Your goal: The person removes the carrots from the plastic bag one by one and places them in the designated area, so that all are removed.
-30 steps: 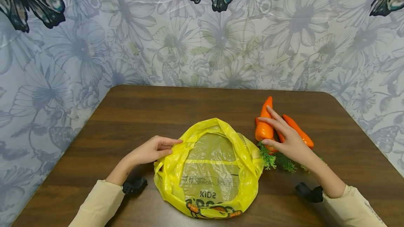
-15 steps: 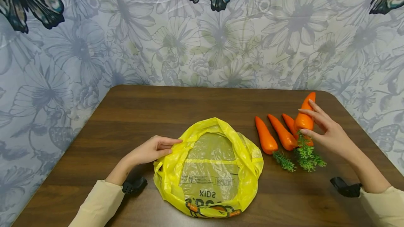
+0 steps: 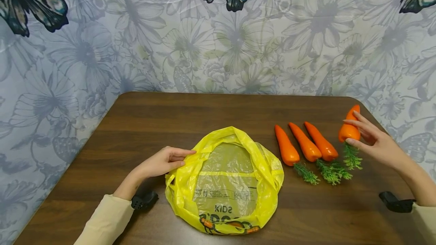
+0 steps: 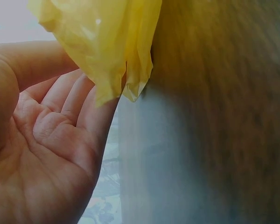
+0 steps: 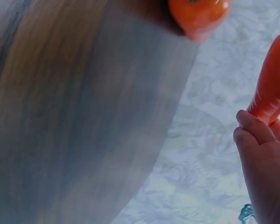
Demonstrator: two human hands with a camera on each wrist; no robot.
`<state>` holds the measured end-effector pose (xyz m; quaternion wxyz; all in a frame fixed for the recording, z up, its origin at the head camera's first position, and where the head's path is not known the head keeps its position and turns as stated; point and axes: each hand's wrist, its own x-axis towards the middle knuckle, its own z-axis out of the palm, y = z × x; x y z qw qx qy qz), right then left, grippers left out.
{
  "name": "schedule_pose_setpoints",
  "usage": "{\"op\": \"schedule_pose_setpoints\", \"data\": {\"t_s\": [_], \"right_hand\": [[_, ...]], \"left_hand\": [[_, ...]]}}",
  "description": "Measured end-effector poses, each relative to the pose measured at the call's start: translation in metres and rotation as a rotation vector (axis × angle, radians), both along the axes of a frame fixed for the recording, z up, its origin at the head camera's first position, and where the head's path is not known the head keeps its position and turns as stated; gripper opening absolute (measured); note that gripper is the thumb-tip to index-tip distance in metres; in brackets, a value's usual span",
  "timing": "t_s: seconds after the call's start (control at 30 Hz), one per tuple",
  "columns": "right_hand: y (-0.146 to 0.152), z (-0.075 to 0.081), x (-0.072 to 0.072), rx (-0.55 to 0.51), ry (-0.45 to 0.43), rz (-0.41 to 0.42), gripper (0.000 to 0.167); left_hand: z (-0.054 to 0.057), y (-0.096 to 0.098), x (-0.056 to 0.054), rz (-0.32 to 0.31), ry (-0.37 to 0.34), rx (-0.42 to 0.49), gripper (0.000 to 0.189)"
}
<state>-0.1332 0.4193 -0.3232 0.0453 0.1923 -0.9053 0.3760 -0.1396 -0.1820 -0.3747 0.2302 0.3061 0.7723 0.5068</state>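
Note:
My right hand (image 3: pixel 378 143) pinches an orange carrot (image 3: pixel 349 133) with feathery green leaves at the far right of the table. Its narrow tip points away from me and the leaves hang toward me; the right wrist view shows the carrot (image 5: pixel 273 77) between thumb and fingers. Three similar carrots lie side by side left of it: one nearest the bag (image 3: pixel 287 148), a middle one (image 3: pixel 305 144) and a right one (image 3: pixel 321 143). The yellow plastic bag (image 3: pixel 270 169) stands wide-mouthed at the centre. My left hand (image 3: pixel 167 162) pinches its left rim, with yellow film (image 4: pixel 102 42) between thumb and fingers.
The brown wooden table (image 3: pixel 170 110) ends at a wall with flower-patterned covering (image 3: pixel 238 59) and butterfly pictures. Dark wrist devices sit under the left wrist (image 3: pixel 144 200) and the right wrist (image 3: pixel 396 202). Printed lettering (image 3: pixel 223 209) shows through the bag's mouth.
The right hand has carried its carrot from beside the bag rightward past the other carrots, bringing all three fully into view. The left hand keeps its place on the bag's rim.

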Motion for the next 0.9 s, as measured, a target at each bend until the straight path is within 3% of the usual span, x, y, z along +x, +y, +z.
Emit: {"op": "schedule_pose_setpoints", "data": {"t_s": [0.43,0.57,0.9], "right_hand": [[0.021,-0.023,-0.008,0.097,-0.125,-0.046,0.053],[0.025,-0.029,-0.010,0.171,-0.160,-0.058,0.053],[0.026,-0.039,-0.011,0.122,-0.263,0.036,0.053]], "left_hand": [[0.002,0.001,0.000,0.005,-0.001,-0.012,0.042],[0.001,0.001,0.000,0.006,0.005,-0.012,0.042],[-0.001,-0.001,0.000,0.011,-0.015,-0.006,0.043]]}}
